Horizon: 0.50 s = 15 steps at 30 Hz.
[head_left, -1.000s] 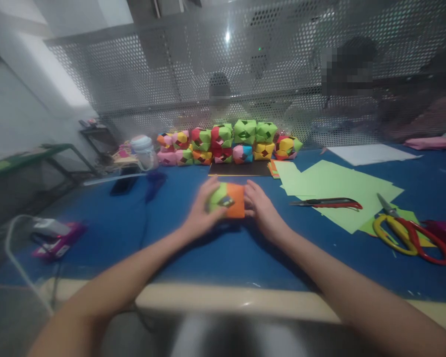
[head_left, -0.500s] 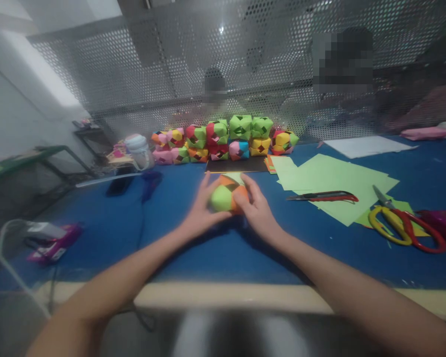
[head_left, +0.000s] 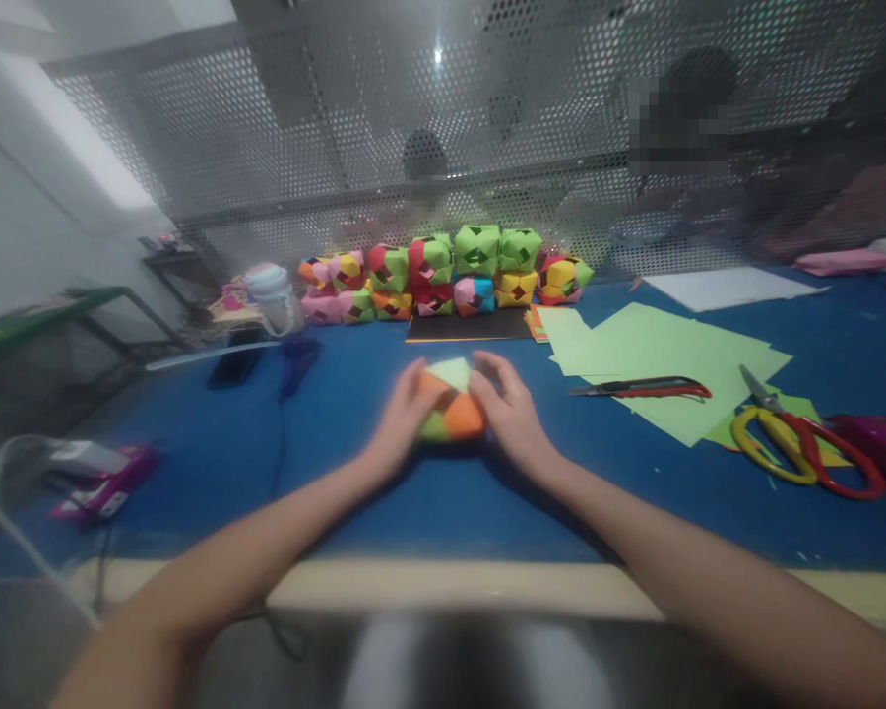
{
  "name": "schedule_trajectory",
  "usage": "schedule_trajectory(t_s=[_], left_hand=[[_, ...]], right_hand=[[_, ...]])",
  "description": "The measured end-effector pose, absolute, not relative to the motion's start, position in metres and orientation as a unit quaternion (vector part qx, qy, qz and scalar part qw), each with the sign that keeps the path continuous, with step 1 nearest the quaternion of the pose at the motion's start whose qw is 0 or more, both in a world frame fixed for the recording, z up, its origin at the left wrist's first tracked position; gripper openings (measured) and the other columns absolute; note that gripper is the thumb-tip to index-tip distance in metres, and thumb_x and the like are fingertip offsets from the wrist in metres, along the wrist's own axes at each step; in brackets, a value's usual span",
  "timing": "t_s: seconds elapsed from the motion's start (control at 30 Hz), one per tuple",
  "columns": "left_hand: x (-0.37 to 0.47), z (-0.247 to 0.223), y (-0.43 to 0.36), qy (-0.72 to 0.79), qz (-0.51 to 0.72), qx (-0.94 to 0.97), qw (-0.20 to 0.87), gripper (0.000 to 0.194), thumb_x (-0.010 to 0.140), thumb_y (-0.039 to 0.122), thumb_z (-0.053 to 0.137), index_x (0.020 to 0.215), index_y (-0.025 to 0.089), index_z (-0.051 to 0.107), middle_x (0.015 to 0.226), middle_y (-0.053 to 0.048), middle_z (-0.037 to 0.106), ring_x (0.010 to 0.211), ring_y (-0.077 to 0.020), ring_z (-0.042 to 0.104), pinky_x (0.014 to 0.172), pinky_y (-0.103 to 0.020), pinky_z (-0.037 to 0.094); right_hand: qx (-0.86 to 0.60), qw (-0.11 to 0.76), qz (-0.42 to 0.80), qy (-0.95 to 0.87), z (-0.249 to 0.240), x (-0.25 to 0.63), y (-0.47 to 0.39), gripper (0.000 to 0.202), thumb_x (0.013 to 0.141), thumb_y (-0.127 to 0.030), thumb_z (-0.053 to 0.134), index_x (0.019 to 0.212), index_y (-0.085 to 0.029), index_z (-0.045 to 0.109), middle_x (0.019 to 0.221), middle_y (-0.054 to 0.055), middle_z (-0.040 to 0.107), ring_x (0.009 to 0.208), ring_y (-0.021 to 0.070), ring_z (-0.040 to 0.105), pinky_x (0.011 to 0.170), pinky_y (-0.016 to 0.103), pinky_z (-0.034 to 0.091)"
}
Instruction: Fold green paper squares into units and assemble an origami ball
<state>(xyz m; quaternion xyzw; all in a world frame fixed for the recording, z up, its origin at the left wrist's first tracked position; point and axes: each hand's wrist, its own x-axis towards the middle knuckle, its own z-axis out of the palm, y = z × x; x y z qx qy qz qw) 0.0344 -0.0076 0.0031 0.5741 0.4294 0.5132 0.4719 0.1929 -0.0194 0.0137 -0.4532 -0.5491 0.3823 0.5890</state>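
Between my two hands is a folded paper ball [head_left: 454,402] with orange, green and pale green panels, held just over the blue tabletop [head_left: 354,492] or resting on it; which, I cannot tell. My left hand [head_left: 401,414] wraps its left side, thumb on the upper face. On the right side, my right hand [head_left: 511,409] grips it with thumb and fingers, the fingertips partly hidden behind. Past it, a dark sheet [head_left: 465,327] lies in front of two rows of finished paper balls [head_left: 432,261] in several colours.
To the right are pale green paper sheets [head_left: 657,354], a red and black utility knife [head_left: 650,387] and scissors [head_left: 804,448] with yellow and red handles. A phone [head_left: 232,364], a cup [head_left: 273,295] and a purple power strip [head_left: 110,484] stand left. A perforated metal screen [head_left: 325,118] rises behind.
The paper ball has been turned in my hands, so a pale green panel now faces up and orange faces me. Both hands have shifted slightly nearer to me.
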Motion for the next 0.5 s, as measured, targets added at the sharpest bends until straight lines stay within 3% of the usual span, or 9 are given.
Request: schedule_trajectory(t_s=[0.13,0.27,0.5], left_hand=[[0.037,0.0,-0.01,0.426,0.512,0.565,0.486,0.057,0.08,0.049,0.062,0.132,0.026,0.052,0.138,-0.009,0.051,0.127,-0.0287,0.048,0.109,-0.045,0.035],[0.038,-0.003,-0.014,0.428,0.512,0.588,0.457,0.055,0.085,0.049,0.055,0.136,0.03,0.046,0.136,-0.008,0.053,0.123,-0.0265,0.052,0.106,-0.045,0.039],[0.049,0.001,-0.028,0.474,0.512,0.583,0.416,0.057,0.084,0.053,0.056,0.133,0.025,0.045,0.145,-0.011,0.042,0.136,-0.0278,0.038,0.114,-0.048,0.028]], right_hand=[[-0.47,0.572,0.416,-0.528,0.015,0.19,-0.019,0.047,0.079,-0.054,0.055,0.111,-0.02,0.064,0.13,0.01,0.059,0.121,0.0248,0.052,0.106,0.044,0.037],[-0.462,0.551,0.426,-0.549,0.017,0.189,-0.023,0.048,0.082,-0.055,0.053,0.115,-0.021,0.063,0.133,0.009,0.057,0.124,0.0238,0.05,0.11,0.045,0.032],[-0.448,0.554,0.41,-0.57,0.017,0.186,-0.028,0.049,0.083,-0.053,0.053,0.123,-0.025,0.06,0.134,0.006,0.057,0.127,0.0224,0.048,0.11,0.042,0.034]])
